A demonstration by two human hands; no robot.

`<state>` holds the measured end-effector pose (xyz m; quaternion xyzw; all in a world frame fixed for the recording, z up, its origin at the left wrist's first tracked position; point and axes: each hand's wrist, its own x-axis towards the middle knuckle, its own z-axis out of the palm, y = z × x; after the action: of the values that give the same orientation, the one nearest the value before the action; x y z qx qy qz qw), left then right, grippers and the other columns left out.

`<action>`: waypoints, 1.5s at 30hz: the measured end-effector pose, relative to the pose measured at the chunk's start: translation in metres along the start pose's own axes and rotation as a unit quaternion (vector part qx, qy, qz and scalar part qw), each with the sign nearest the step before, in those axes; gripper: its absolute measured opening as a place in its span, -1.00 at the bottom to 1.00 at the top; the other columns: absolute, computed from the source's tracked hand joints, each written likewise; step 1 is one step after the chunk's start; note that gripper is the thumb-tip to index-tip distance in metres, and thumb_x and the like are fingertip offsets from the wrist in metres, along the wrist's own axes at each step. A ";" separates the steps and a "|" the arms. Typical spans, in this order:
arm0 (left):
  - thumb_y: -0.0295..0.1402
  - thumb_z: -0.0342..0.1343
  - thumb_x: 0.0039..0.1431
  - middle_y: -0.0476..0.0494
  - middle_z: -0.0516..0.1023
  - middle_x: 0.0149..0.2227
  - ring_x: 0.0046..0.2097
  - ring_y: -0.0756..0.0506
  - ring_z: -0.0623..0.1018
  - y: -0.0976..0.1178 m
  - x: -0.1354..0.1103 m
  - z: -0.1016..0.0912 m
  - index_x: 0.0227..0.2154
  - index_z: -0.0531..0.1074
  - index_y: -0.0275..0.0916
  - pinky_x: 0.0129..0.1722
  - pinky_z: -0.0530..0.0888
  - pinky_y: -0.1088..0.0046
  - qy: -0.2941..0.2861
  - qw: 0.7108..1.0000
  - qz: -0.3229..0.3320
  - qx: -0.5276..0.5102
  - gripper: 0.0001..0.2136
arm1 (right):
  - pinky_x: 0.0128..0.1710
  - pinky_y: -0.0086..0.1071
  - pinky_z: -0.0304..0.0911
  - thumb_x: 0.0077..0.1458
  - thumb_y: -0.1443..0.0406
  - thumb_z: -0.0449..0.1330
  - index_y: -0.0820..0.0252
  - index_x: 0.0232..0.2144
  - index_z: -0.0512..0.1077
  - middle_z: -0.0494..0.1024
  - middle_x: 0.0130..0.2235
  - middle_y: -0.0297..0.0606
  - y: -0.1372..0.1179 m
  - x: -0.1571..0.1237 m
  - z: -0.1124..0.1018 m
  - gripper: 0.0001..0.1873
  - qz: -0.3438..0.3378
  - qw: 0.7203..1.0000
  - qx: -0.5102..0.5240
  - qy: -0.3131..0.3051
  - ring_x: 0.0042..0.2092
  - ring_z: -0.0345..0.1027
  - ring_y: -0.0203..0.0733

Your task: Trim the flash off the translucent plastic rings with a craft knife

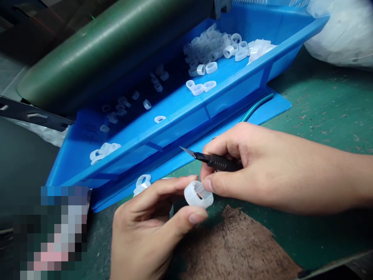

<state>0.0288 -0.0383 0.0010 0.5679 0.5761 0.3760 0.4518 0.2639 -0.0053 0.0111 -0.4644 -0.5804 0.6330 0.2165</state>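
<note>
Between the thumb and fingers of my left hand (151, 225) is a translucent white plastic ring (192, 196), tilted so that its opening faces up and right. My right hand (247, 167) grips a black craft knife (221, 161), its pointed blade aimed up and left, away from the ring. The right thumb and a fingertip also touch the ring's right rim. More of these white rings (142, 182) sit just behind my left hand, partly hidden by it.
A blue tray (180, 126) holding many loose white rings (210, 46) stands behind my hands, below a green roller (116, 42). A teal-handled tool (256, 105) lies on a blue sheet (276, 107). A worn brown board (239, 249) rests on the green table (329, 112). White plastic bags (344, 31) are at top right.
</note>
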 end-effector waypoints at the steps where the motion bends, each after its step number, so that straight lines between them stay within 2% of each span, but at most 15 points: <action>1: -0.32 0.78 -0.01 0.09 0.95 -0.24 -0.20 -0.11 0.91 -0.001 0.001 -0.003 -0.26 0.93 0.26 -0.12 0.76 0.64 -0.013 1.000 0.014 0.008 -0.70 | -0.43 -0.34 0.12 0.42 0.34 0.30 0.08 -0.51 0.43 0.41 -0.44 -0.41 0.000 0.000 0.000 -0.61 -0.004 1.000 0.003 0.004 -0.39 0.25 -0.21; 4: -0.30 0.79 0.03 0.06 0.95 -0.22 -0.20 -0.15 0.93 -0.005 0.004 -0.010 -0.20 0.93 0.24 -0.12 0.81 0.58 -0.039 0.998 0.046 0.020 -0.70 | -0.43 -0.34 0.17 0.41 0.35 0.30 0.07 -0.47 0.48 0.45 -0.41 -0.40 0.001 -0.001 0.001 -0.66 -0.016 1.000 0.010 -0.005 -0.37 0.28 -0.20; 7: -0.28 0.79 0.03 0.03 0.95 -0.23 -0.20 -0.18 0.93 -0.006 0.004 -0.011 -0.20 0.94 0.18 -0.13 0.84 0.51 -0.036 0.998 0.044 0.022 -0.72 | -0.43 -0.34 0.18 0.42 0.33 0.32 0.07 -0.46 0.50 0.44 -0.40 -0.40 0.000 -0.001 0.001 -0.66 -0.010 1.000 0.008 -0.014 -0.36 0.28 -0.20; 10: -0.25 0.81 -0.03 -0.02 0.94 -0.25 -0.23 -0.22 0.92 -0.005 0.000 -0.005 -0.25 0.93 0.10 -0.15 0.86 0.44 -0.005 0.999 0.025 0.020 -0.73 | -0.45 -0.34 0.14 0.41 0.33 0.33 0.08 -0.50 0.46 0.43 -0.44 -0.43 0.000 0.000 0.003 -0.62 -0.007 1.000 0.008 0.004 -0.38 0.26 -0.21; 13: -0.25 0.83 -0.11 0.02 0.93 -0.27 -0.23 -0.22 0.90 -0.003 -0.004 0.003 -0.32 0.92 0.11 -0.15 0.85 0.41 0.030 0.999 0.013 0.009 -0.72 | -0.44 -0.34 0.18 0.34 0.31 0.37 0.06 -0.50 0.47 0.47 -0.44 -0.44 -0.001 0.000 0.005 -0.67 -0.009 1.000 0.009 0.007 -0.37 0.31 -0.20; 15: -0.26 0.83 -0.13 0.05 0.94 -0.26 -0.22 -0.21 0.90 -0.002 -0.006 0.006 -0.33 0.91 0.14 -0.13 0.84 0.42 0.036 0.999 0.013 0.006 -0.71 | -0.45 -0.35 0.19 0.27 0.33 0.41 0.04 -0.48 0.45 0.45 -0.45 -0.47 -0.002 -0.001 0.006 -0.70 -0.001 1.000 0.009 0.005 -0.38 0.31 -0.20; 20: -0.27 0.83 -0.11 0.10 0.93 -0.27 -0.22 -0.14 0.89 -0.002 -0.007 0.008 -0.33 0.91 0.20 -0.14 0.80 0.53 0.026 1.000 0.011 -0.008 -0.71 | -0.50 -0.35 0.06 0.19 0.36 0.47 0.05 -0.52 0.31 0.34 -0.52 -0.53 -0.007 -0.003 0.006 -0.58 0.022 1.000 0.020 0.005 -0.44 0.21 -0.25; 24: -0.23 0.85 -0.11 0.14 0.93 -0.26 -0.20 -0.12 0.90 -0.006 -0.004 0.004 -0.33 0.91 0.19 -0.10 0.81 0.58 0.035 0.999 0.016 -0.016 -0.70 | -0.47 -0.35 0.05 0.21 0.33 0.46 0.07 -0.49 0.46 0.39 -0.48 -0.48 -0.005 0.000 0.003 -0.70 0.025 0.999 0.030 -0.002 -0.41 0.23 -0.23; 28: -0.14 0.83 0.01 0.16 0.94 -0.23 -0.18 -0.07 0.92 -0.011 0.000 -0.005 -0.23 0.92 0.25 -0.09 0.79 0.68 -0.005 0.999 0.044 0.002 -0.72 | -0.29 -0.29 0.29 0.27 0.26 0.39 0.08 -0.41 0.60 0.62 -0.34 -0.37 -0.003 0.003 -0.004 -0.82 0.012 0.999 0.032 -0.018 -0.28 0.39 -0.14; 31: -0.05 0.80 0.09 0.19 0.95 -0.20 -0.17 -0.04 0.93 -0.011 0.003 -0.010 -0.18 0.92 0.31 -0.10 0.76 0.76 -0.027 0.998 0.060 0.017 -0.75 | -0.35 -0.26 0.20 0.32 0.22 0.38 0.05 -0.35 0.66 0.58 -0.33 -0.38 -0.004 0.003 -0.009 -0.84 0.038 0.998 0.020 -0.043 -0.29 0.32 -0.14; 34: -0.10 0.79 0.10 0.23 0.95 -0.21 -0.19 -0.01 0.93 -0.009 0.005 -0.010 -0.17 0.91 0.35 -0.14 0.73 0.82 -0.040 0.996 0.074 0.030 -0.74 | -0.43 -0.26 0.11 0.38 0.26 0.35 0.02 -0.36 0.67 0.46 -0.39 -0.41 -0.007 0.002 -0.011 -0.80 0.048 0.998 0.011 -0.041 -0.35 0.23 -0.16; 37: -0.20 0.78 0.11 0.29 0.94 -0.21 -0.19 0.02 0.92 -0.009 0.006 -0.008 -0.18 0.90 0.37 -0.16 0.72 0.84 -0.033 0.995 0.088 0.039 -0.71 | -0.50 -0.26 0.10 0.40 0.30 0.32 0.03 -0.33 0.66 0.41 -0.44 -0.43 -0.009 0.002 -0.012 -0.79 0.049 0.998 0.004 -0.049 -0.41 0.20 -0.17; 41: -0.34 0.74 0.18 0.30 0.94 -0.13 -0.11 0.02 0.91 -0.016 0.003 -0.009 -0.09 0.89 0.33 -0.03 0.76 0.77 -0.018 0.990 0.130 0.048 -0.65 | -0.52 -0.26 0.14 0.35 0.31 0.29 -0.02 -0.29 0.67 0.44 -0.41 -0.43 -0.010 0.003 -0.013 -0.83 0.067 0.997 -0.007 -0.048 -0.42 0.19 -0.15; 45: -0.39 0.70 0.27 0.22 0.93 -0.05 -0.04 -0.01 0.89 -0.023 -0.002 -0.012 -0.01 0.87 0.20 0.06 0.80 0.69 -0.009 0.984 0.167 0.060 -0.67 | -0.53 -0.26 0.13 0.38 0.33 0.27 -0.04 -0.29 0.65 0.40 -0.44 -0.43 -0.010 0.003 -0.014 -0.80 0.086 0.995 -0.018 -0.051 -0.44 0.18 -0.15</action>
<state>0.0097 -0.0406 -0.0172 0.6859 0.4907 0.4059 0.3522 0.2717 0.0070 0.0206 -0.4836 -0.5599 0.6616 0.1223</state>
